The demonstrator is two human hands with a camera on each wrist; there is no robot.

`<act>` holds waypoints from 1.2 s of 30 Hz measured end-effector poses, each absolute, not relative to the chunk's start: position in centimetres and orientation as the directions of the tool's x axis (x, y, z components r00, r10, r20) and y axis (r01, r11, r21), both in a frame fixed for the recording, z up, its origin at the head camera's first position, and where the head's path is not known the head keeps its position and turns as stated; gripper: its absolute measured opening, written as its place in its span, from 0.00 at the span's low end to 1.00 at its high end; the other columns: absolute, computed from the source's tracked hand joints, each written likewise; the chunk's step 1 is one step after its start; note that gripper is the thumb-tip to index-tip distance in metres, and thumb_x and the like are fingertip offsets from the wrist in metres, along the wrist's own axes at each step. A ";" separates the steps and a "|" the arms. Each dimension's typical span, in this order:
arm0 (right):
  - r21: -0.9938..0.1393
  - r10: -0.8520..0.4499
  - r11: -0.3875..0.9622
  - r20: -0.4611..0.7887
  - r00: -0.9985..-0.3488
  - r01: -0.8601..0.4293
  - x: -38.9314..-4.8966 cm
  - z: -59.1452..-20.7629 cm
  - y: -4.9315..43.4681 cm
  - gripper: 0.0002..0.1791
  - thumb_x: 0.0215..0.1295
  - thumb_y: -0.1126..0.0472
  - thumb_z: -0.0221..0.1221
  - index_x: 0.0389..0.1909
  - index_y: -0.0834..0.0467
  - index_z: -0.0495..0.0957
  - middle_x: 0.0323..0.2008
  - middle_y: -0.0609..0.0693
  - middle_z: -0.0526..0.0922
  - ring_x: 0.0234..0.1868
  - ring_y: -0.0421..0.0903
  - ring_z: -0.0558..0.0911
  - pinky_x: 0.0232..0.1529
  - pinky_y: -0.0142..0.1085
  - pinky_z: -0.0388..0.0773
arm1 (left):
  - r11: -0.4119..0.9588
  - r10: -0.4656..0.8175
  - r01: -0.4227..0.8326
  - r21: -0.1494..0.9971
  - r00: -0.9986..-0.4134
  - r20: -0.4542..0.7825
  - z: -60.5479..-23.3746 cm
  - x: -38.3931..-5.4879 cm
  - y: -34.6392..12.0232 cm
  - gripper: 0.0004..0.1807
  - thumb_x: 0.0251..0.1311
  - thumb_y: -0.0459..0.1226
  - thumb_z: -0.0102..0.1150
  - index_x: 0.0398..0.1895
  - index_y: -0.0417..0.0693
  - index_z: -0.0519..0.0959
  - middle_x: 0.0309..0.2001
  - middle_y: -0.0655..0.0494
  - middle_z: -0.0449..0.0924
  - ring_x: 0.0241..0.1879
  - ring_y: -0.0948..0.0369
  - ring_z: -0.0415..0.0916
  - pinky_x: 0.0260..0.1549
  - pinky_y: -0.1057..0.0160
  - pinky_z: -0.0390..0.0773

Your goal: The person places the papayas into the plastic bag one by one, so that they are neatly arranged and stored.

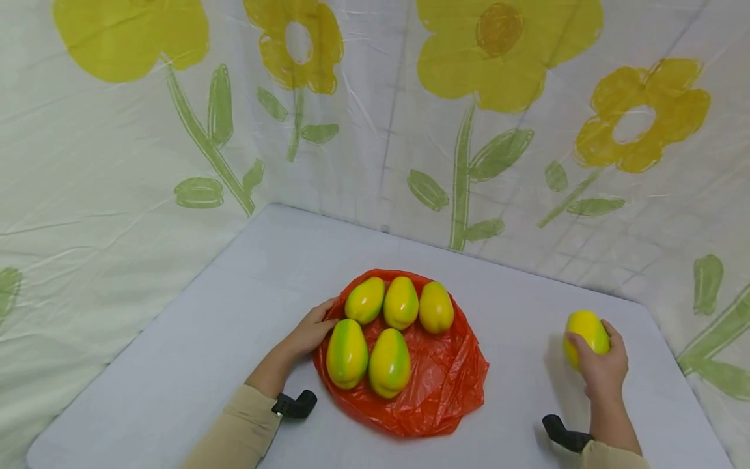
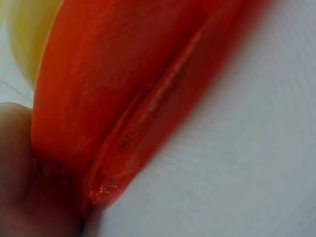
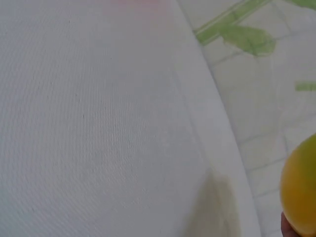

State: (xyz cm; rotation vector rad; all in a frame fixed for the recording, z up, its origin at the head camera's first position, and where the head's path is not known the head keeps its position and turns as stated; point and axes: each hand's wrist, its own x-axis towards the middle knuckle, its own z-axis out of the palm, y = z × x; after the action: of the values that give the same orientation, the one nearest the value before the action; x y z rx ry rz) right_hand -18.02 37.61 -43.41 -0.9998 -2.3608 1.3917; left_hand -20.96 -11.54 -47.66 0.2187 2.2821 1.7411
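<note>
A red plastic bag (image 1: pixel 433 391) lies spread with its rim turned up in the middle of the white table. Several glossy yellow papayas with green streaks, one of them a front papaya (image 1: pixel 390 363), sit in its left and back part. My left hand (image 1: pixel 312 331) grips the bag's left rim, and in the left wrist view the red film (image 2: pixel 108 84) bunches at the thumb (image 2: pixel 14 153). Off to the right, my right hand (image 1: pixel 606 368) holds another papaya (image 1: pixel 588 331) with thumb and fingers around it. That papaya (image 3: pixel 301 190) shows only partly in the right wrist view.
The white table (image 1: pixel 234 365) has rounded corners. Behind and beside it hangs a pale curtain (image 1: pixel 363 130) with yellow flowers, close to the table's back edge. Black wrist mounts (image 1: pixel 295 405) stick out from both sleeves.
</note>
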 end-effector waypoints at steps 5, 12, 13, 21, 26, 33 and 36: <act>-0.849 0.669 0.319 -0.113 -0.734 0.422 -19.0 -45.6 39.3 0.46 0.55 0.35 0.56 0.71 0.32 0.42 0.72 0.51 0.49 0.64 0.57 0.57 0.64 0.58 0.63 | 0.263 0.269 -0.043 0.964 -0.956 -0.116 -47.8 -21.0 -11.5 0.27 0.65 0.33 0.42 0.69 0.46 0.58 0.68 0.46 0.62 0.64 0.49 0.63 0.62 0.47 0.65; -0.851 0.634 0.358 -0.080 -0.769 0.384 -17.2 -42.4 35.5 0.43 0.59 0.40 0.56 0.72 0.34 0.44 0.71 0.54 0.51 0.62 0.57 0.57 0.61 0.57 0.67 | 0.259 0.271 -0.044 0.965 -0.955 -0.117 -47.7 -21.0 -11.6 0.27 0.65 0.33 0.41 0.69 0.46 0.58 0.68 0.46 0.62 0.64 0.49 0.64 0.62 0.48 0.66; -0.849 0.627 0.371 -0.069 -0.776 0.376 -16.8 -41.8 34.7 0.42 0.60 0.41 0.55 0.72 0.36 0.44 0.71 0.55 0.52 0.62 0.58 0.57 0.61 0.57 0.67 | 0.258 0.276 -0.042 0.965 -0.954 -0.115 -47.7 -21.0 -11.6 0.27 0.66 0.33 0.41 0.69 0.46 0.58 0.68 0.45 0.62 0.64 0.49 0.64 0.62 0.47 0.66; -0.875 0.568 0.359 -0.072 -0.820 0.326 -15.0 -39.6 30.9 0.40 0.63 0.48 0.54 0.72 0.37 0.45 0.70 0.55 0.52 0.61 0.57 0.57 0.63 0.57 0.64 | 0.268 0.285 -0.035 0.963 -0.952 -0.114 -47.8 -21.0 -11.6 0.27 0.66 0.33 0.41 0.70 0.45 0.57 0.68 0.44 0.61 0.64 0.48 0.64 0.62 0.48 0.67; -0.876 0.526 0.367 -0.083 -0.847 0.314 -14.3 -39.5 29.5 0.40 0.62 0.46 0.56 0.72 0.35 0.45 0.69 0.54 0.52 0.60 0.54 0.58 0.58 0.46 0.71 | 0.273 0.273 -0.041 0.961 -0.955 -0.119 -47.8 -21.0 -11.6 0.27 0.66 0.33 0.41 0.69 0.46 0.58 0.68 0.44 0.62 0.63 0.49 0.64 0.61 0.48 0.67; -0.901 0.498 0.307 -0.121 -0.859 0.305 -13.5 -39.2 27.7 0.40 0.60 0.47 0.59 0.70 0.33 0.49 0.67 0.51 0.53 0.53 0.43 0.59 0.40 0.23 0.66 | 0.263 0.260 -0.062 0.963 -0.956 -0.133 -47.8 -21.1 -11.5 0.27 0.65 0.33 0.41 0.69 0.47 0.59 0.68 0.46 0.62 0.64 0.50 0.64 0.62 0.48 0.66; -0.914 0.460 0.268 -0.158 -0.874 0.306 -13.2 -39.1 27.0 0.40 0.60 0.47 0.59 0.70 0.33 0.49 0.68 0.50 0.52 0.53 0.42 0.59 0.39 0.21 0.67 | 0.265 0.270 -0.054 0.963 -0.954 -0.128 -47.7 -21.0 -11.5 0.27 0.66 0.32 0.41 0.69 0.46 0.58 0.68 0.45 0.61 0.64 0.49 0.63 0.62 0.47 0.66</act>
State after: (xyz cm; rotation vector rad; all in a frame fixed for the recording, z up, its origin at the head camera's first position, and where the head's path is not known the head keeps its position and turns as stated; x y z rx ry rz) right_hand -13.24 27.01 -39.11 -0.7271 -2.3871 1.6697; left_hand -21.04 -11.53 -47.71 0.1996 2.2718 1.7449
